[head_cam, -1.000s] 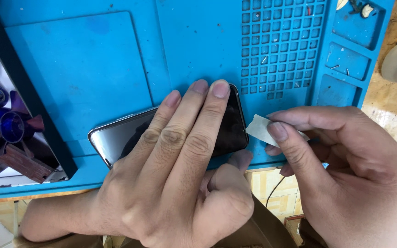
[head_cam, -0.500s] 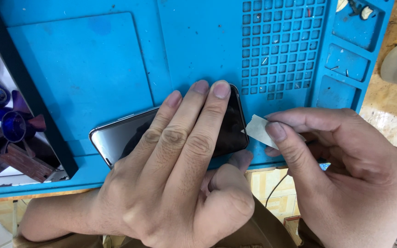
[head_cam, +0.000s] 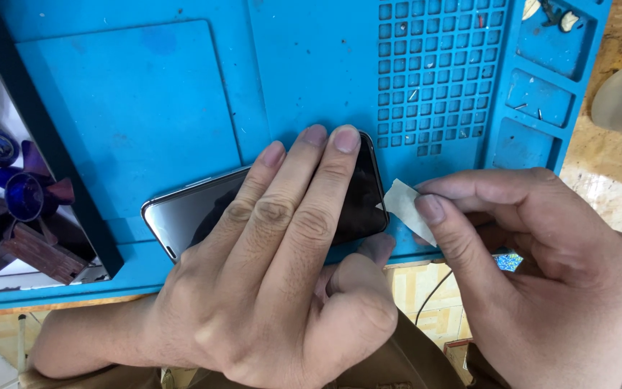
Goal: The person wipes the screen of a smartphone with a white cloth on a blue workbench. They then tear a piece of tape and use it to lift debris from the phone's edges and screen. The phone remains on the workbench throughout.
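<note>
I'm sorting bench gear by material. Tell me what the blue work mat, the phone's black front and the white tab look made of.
Blue work mat with moulded compartments: likely silicone or rubber, matte with soft-edged grid cells. Black glossy phone front: apparently glass, since it mirrors light and has a bright, metal-looking rim. Small white tab pinched by the right hand: thin, dull, probably paper or tape; unclear.

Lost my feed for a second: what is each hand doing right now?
Left hand: open, fingers flat on the phone, pressing it onto the blue mat.
Right hand: closed, pinching a small white tab at the phone's corner.

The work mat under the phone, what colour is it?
The work mat is bright blue, seen in the head view, the only one.
</note>
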